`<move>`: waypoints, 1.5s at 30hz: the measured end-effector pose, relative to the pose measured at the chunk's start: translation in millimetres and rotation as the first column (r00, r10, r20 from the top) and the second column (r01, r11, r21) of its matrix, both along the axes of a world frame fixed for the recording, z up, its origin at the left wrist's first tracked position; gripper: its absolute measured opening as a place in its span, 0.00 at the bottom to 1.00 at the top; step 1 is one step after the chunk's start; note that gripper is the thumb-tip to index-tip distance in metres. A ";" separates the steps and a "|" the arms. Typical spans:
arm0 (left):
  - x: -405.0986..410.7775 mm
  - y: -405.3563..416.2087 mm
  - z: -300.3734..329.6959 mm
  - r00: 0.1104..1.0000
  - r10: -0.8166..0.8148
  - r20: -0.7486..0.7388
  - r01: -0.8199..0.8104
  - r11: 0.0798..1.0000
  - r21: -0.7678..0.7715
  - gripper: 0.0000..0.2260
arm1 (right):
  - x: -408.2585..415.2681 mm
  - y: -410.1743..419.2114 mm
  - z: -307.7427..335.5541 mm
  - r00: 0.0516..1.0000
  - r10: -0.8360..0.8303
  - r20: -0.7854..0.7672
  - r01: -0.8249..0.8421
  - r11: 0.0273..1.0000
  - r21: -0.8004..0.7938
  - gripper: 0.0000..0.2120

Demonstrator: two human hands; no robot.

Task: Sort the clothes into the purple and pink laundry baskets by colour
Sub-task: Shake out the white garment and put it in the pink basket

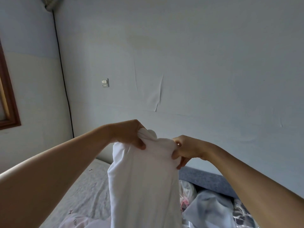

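A pale wall [197, 55] fills the background, its covering creased in places; a small light switch [105, 82] sits on it; a black cable [63, 74] runs down the corner; a brown wooden frame [9, 96] hangs at the far left edge; below lies a bed [92, 191] with a light patterned sheet; a grey-blue padded headboard [204, 178] stands low at the right.

Garment held up over a bed, wall behind

The left hand [130, 134] and right hand [185, 149] hold the garment [143, 181] by its top edge, left and right; it hangs between the forearms. Below lies the bed [88, 193], with more clothes [207, 209] to the right. A wall switch [105, 82] sits behind, upper left.
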State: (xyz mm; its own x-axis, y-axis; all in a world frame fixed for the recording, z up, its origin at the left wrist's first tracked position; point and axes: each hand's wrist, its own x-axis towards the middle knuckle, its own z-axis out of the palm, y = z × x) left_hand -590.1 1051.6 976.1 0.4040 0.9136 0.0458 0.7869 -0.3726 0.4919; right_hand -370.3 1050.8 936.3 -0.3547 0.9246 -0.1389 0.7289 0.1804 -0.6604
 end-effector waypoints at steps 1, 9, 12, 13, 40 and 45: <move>-3.3 -2.1 1.3 1.000 0.001 0.000 -0.001 1.000 -0.005 0.12 | -2.8 -0.6 -0.7 1.000 0.012 -0.024 -0.011 0.999 0.033 0.10; -23.9 -2.1 5.7 0.984 0.124 0.125 -0.136 0.986 0.096 0.10 | -30.5 -11.4 8.5 0.922 0.167 -0.350 -0.161 0.986 0.045 0.21; -23.8 3.2 -2.2 0.964 0.195 0.178 -0.223 0.963 0.151 0.11 | -36.9 -13.2 14.8 0.842 0.200 -0.500 -0.234 0.972 -0.004 0.21; -22.8 6.1 -5.6 0.958 0.239 0.160 -0.268 0.943 0.196 0.11 | -38.9 -13.2 16.7 0.806 0.189 -0.560 -0.247 0.969 -0.028 0.21; 33.6 -8.7 -33.2 0.824 0.329 0.461 -0.478 0.841 0.255 0.22 | -47.2 -13.2 -9.9 0.651 -0.049 -0.757 0.004 0.998 -0.061 0.11; 37.8 -8.2 -30.1 0.864 0.282 0.416 -0.432 0.841 0.326 0.16 | -49.6 -14.8 -18.2 0.765 0.054 -0.642 -0.152 0.984 -0.098 0.16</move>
State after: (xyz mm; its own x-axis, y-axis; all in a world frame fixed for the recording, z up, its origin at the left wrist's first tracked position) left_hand -552.3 1043.4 945.9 -0.0569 0.8611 0.5053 0.7141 -0.3185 0.6233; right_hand -419.9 1035.9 918.1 -0.4987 0.8662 0.0313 0.1165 0.1028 -0.9879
